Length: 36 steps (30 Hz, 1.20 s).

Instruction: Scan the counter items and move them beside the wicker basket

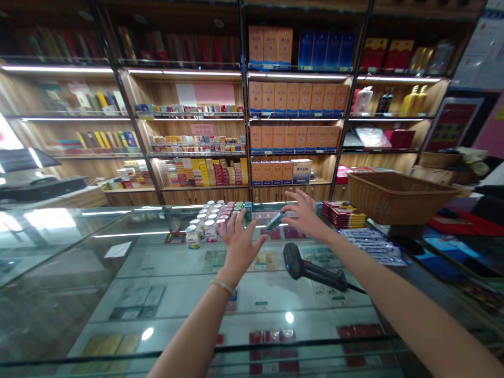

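Note:
My right hand (pixel 307 216) grips the upper right end of a slim green packet (pixel 274 221), held tilted over the glass counter. To the left of it my left hand (pixel 242 245) is spread open, its thumb pointing toward the packet, with nothing in it. Beyond and beside my left hand stand rows of small jars with white and pink lids (pixel 192 237). Green boxes (pixel 248 211) stand at the right end of those rows, partly behind my fingers. Below my right hand, a black handheld barcode scanner (pixel 313 270) lies on the glass with its cable trailing right.
The glass display counter (pixel 173 286) has flat packs inside. To the right are red and yellow packs (pixel 346 215), blue-white sachets (pixel 370 245) and a brown wicker basket (pixel 397 202). A white paper (pixel 118 249) lies left. Stocked shelves (pixel 197 153) line the back wall.

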{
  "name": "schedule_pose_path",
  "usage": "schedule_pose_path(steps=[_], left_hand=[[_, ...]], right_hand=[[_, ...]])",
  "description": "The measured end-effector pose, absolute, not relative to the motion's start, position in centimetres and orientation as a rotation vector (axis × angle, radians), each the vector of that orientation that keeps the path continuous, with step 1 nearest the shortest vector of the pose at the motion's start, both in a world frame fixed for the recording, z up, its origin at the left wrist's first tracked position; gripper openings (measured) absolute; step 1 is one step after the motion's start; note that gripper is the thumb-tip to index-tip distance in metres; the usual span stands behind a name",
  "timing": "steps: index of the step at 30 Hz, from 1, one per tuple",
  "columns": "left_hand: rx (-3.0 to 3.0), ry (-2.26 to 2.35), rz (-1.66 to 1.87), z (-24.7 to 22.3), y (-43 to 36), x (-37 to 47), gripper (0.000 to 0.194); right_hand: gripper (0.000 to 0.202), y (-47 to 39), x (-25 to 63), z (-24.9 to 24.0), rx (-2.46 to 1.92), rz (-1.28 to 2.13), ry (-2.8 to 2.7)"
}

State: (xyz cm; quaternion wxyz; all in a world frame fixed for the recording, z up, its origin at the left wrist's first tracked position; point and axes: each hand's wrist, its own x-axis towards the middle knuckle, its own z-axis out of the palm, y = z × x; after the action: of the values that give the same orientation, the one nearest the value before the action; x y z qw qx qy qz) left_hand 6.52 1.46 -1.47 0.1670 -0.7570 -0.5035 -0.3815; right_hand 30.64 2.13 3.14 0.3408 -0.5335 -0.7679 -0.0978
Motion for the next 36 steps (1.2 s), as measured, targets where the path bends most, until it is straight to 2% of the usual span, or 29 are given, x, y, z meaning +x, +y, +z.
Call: schedule_pose_path(steps=[12,19,30,36], left_hand=[[-2.301,-1.358,-1.133,-1.9,0.4,8.9,0.036],[-2.301,-1.359,-1.131,-1.8,0.3,9.2,0.023],[-2.282,-1.329,-1.166,-1.3,-0.2,9.2,0.018],[-2.294,-1.316,-1.176,-1.5,-0.1,9.2,0.018]], right_hand=[[0.030,-1.1,32.8,-0.3,-1.366,-0.130,-1.867],[0.028,-1.0,33.1,-1.4,-1.361,-0.128,-1.838],[0.022,-2.4,33.5,-2.1,-1.472,-0.513,-1.928],[0.022,-2.7,33.0,-1.9,-1.525,-0.592,-1.935]])
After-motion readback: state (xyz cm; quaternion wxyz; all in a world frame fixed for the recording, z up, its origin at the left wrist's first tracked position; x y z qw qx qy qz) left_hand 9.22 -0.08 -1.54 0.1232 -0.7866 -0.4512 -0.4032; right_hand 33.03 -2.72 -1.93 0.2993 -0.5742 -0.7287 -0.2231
